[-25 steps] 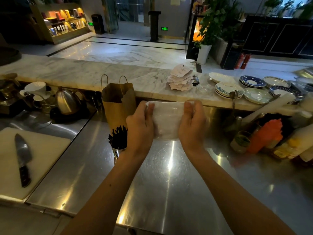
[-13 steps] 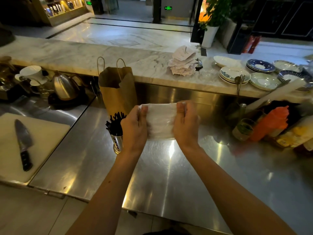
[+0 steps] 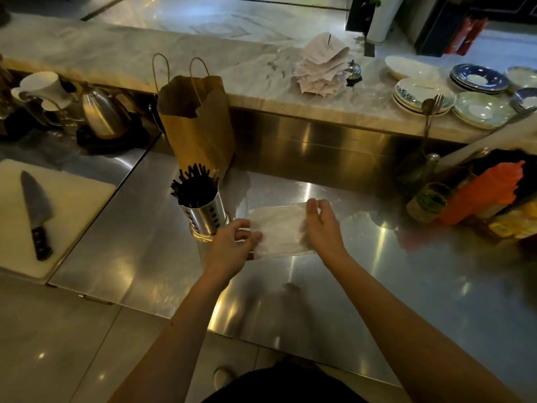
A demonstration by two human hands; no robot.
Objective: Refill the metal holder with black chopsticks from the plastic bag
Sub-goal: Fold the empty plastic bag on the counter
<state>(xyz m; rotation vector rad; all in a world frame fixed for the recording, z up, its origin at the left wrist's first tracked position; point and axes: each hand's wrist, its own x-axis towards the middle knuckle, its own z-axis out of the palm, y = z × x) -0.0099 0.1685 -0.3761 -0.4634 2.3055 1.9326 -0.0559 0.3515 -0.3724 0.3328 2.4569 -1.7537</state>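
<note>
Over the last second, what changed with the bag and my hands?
Both hands, left hand and right hand, brought the plastic bag down from chest height to just over the steel counter, still gripping its ends. The metal holder of chopsticks stayed put.

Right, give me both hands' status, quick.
Left hand: closed, pinching the left edge of the plastic bag.
Right hand: closed on the bag's right end; its exact grip is blurred.

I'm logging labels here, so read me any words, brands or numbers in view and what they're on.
None can be read.
Paper slips on the marble counter: print too blurred.
Yellow packet at right: blurred.
Plastic bag, metal holder, paper bag: no visible text.
</note>
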